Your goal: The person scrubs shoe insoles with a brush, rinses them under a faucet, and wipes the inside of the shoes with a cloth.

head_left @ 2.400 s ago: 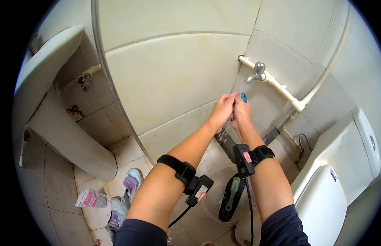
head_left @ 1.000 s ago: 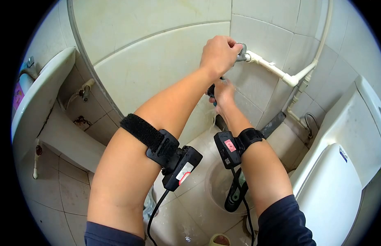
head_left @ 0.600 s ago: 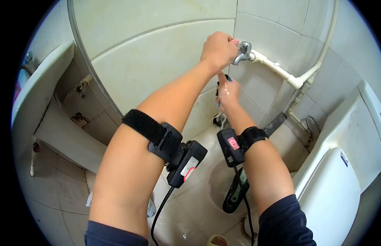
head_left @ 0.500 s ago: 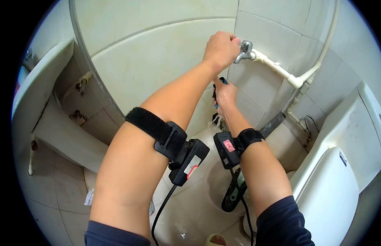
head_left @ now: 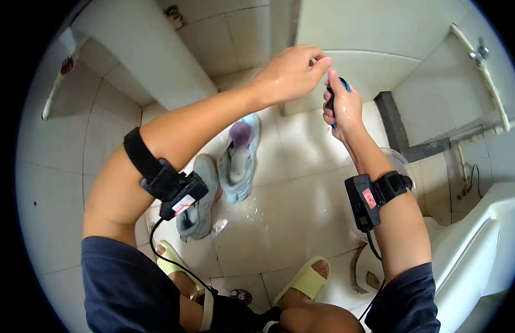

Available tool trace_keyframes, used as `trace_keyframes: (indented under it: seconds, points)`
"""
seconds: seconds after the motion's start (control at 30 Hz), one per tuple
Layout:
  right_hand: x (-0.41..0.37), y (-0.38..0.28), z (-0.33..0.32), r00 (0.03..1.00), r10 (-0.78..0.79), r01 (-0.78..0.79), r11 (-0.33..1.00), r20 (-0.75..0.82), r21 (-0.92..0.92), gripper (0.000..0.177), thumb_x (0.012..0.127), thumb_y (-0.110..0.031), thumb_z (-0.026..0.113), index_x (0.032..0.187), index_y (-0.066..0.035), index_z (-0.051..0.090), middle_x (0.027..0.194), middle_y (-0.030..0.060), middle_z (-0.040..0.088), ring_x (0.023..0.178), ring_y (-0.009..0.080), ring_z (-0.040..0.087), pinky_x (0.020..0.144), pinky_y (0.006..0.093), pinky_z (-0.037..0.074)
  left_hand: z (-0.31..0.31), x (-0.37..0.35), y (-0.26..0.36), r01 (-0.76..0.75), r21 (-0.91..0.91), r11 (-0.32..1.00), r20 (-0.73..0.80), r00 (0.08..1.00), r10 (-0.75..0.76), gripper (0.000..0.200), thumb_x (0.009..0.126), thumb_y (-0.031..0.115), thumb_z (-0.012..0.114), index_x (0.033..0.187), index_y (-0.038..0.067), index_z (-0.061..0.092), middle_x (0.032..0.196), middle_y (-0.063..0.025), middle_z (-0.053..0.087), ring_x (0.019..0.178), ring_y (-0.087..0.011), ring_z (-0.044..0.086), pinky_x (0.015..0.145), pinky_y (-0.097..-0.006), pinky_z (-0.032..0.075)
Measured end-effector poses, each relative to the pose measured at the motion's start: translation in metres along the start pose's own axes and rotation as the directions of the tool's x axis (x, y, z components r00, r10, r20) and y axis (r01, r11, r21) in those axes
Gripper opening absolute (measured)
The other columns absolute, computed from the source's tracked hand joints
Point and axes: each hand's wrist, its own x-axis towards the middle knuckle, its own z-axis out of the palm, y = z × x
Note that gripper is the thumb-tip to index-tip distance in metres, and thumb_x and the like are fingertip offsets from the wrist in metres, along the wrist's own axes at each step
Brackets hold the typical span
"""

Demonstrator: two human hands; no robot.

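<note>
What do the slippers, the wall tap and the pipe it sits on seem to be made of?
Slippers: probably moulded foam or soft plastic, matte; the pale yellow-green straps look thick and seamless.
Tap: likely metal, perhaps chromed, given its silvery grey shine.
Pipe: probably plastic, dull cream, judging by its even colour and bulky corner joint.

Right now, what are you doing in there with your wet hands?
A person is standing in a tiled bathroom, holding a small black and blue thing in the right hand. The fingers cover too much of it to tell what it is. The left hand is close by and looks empty. Water shines on the skin. A pair of pale shoes with purple inside sits on the wet floor, and the tap is on the wall, away from both hands.
</note>
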Motion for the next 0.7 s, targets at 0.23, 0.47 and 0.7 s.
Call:
trace_keyframes:
  seconds: [0.23, 0.47, 0.7]
  points:
    - [0.022, 0.074, 0.021, 0.993, -0.091, 0.078, 0.986, -0.08, -0.148, 0.03, 0.088, -0.029, 0.054, 0.067, -0.009, 0.046, 0.054, 0.0007, 0.043, 0.038, 0.0108, 0.036, 0.032, 0.0279, 0.028, -0.041, -0.071, -0.075, 0.044, -0.01, 0.999, -0.013, 0.999, -0.044, 0.041, 0.094, 0.033, 0.049, 0.106, -0.004, 0.06, 0.101, -0.018, 0.063, 0.092, -0.0285, 0.061, 0.082, -0.0368, 0.047]
    - [0.021, 0.113, -0.042, 0.973, 0.141, -0.203, 0.9, -0.182, -0.387, 0.029, 0.09, -0.033, 0.053, 0.075, -0.008, 0.049, 0.061, 0.0037, 0.048, 0.04, 0.0135, 0.04, 0.033, 0.0289, 0.032, -0.022, -0.087, -0.089, 0.125, -0.099, 0.987, -0.031, 0.991, -0.129, 0.037, 0.094, 0.031, 0.05, 0.105, -0.003, 0.06, 0.1, -0.0171, 0.064, 0.093, -0.0278, 0.061, 0.082, -0.0351, 0.047]
    - [-0.012, 0.086, -0.014, 0.761, 0.285, -0.381, 0.923, 0.583, 0.046, 0.044, 0.096, -0.044, 0.046, 0.128, -0.014, 0.041, 0.127, 0.018, 0.053, 0.108, 0.0382, 0.059, 0.082, 0.0414, 0.056, 0.004, -0.097, -0.083, 0.125, -0.131, 0.983, 0.294, 0.952, -0.082, 0.042, 0.093, 0.032, 0.056, 0.121, 0.001, 0.053, 0.106, -0.0141, 0.062, 0.098, -0.0209, 0.059, 0.081, -0.0326, 0.048]
